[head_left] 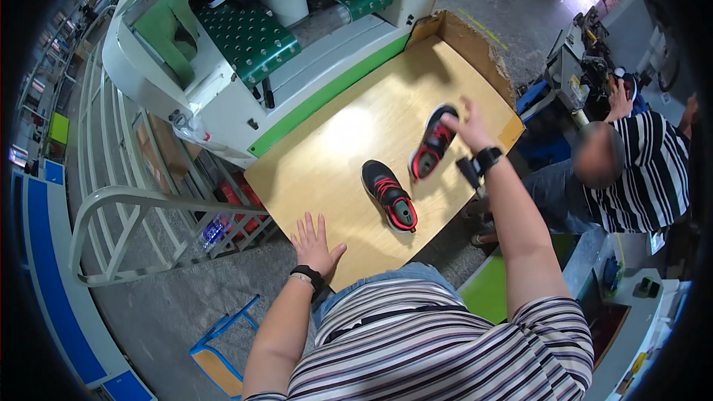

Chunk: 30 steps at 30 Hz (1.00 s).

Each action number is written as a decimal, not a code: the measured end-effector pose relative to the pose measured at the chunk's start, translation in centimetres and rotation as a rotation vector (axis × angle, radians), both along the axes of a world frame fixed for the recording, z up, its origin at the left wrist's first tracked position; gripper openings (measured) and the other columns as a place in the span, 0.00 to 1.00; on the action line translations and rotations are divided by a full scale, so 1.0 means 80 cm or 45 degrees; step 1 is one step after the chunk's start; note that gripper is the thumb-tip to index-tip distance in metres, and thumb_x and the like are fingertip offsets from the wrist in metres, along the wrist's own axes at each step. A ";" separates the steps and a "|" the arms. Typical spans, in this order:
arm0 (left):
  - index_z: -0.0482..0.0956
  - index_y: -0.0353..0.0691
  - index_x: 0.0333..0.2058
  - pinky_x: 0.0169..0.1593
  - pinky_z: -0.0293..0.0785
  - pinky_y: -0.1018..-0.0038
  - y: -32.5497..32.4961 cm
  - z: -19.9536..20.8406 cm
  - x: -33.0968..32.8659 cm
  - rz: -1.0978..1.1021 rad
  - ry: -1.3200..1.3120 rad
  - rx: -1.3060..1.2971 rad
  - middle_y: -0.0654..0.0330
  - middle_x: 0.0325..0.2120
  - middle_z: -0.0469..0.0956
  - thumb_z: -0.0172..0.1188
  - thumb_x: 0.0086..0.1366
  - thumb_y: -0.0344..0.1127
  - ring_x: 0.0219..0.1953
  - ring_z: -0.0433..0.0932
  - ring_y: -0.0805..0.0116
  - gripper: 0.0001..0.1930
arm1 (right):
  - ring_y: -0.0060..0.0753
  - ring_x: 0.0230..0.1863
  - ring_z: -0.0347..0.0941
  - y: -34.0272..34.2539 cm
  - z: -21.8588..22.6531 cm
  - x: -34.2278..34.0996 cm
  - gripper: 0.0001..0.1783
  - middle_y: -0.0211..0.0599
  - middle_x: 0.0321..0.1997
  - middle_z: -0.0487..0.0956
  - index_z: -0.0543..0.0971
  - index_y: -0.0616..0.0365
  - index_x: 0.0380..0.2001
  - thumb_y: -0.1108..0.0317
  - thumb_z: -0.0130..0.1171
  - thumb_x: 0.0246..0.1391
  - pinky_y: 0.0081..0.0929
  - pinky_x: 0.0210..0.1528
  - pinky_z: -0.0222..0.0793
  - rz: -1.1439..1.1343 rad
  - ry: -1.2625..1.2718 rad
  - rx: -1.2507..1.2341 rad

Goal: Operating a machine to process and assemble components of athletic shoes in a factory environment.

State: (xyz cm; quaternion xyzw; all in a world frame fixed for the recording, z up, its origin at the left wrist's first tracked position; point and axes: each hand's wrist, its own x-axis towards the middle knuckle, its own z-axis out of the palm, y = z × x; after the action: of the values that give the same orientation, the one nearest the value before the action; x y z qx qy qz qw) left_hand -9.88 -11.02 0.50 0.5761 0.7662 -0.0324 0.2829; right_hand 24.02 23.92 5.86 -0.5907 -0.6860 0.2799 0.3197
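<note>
Two black sneakers with red laces and red collar trim rest on the light wood tabletop point(327, 171). The nearer sneaker point(389, 194) lies at the middle of the table, its heel end toward me. To its right and farther off is the other sneaker point(431, 145), its toe pointing away. My right hand point(471, 128) is beside that farther shoe, fingers apart, with the thumb over or against its toe area; whether it touches cannot be seen. Flat on the table's near left edge lies my left hand point(313, 246), fingers spread, holding nothing.
Beyond the table stands a white and green machine point(223, 96) with a green dotted conveyor belt point(249, 41). A cardboard sheet point(475, 52) borders the far right edge. Metal railing point(148, 200) runs at left. A co-worker in a striped shirt point(646, 171) works at the right.
</note>
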 end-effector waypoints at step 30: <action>0.37 0.46 0.75 0.71 0.33 0.35 -0.002 -0.013 -0.003 -0.032 0.109 0.014 0.44 0.76 0.29 0.55 0.61 0.71 0.76 0.30 0.38 0.57 | 0.62 0.72 0.54 -0.291 -0.025 -0.077 0.42 0.57 0.69 0.59 0.60 0.50 0.67 0.74 0.66 0.50 0.48 0.73 0.53 0.310 -0.032 -0.150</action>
State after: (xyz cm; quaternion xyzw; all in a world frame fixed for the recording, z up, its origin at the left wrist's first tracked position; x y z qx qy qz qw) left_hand -10.14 -11.18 -0.51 0.5853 0.7704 -0.0563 0.2464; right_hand 17.88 0.62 3.82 -0.5244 -0.7388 0.3490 0.2396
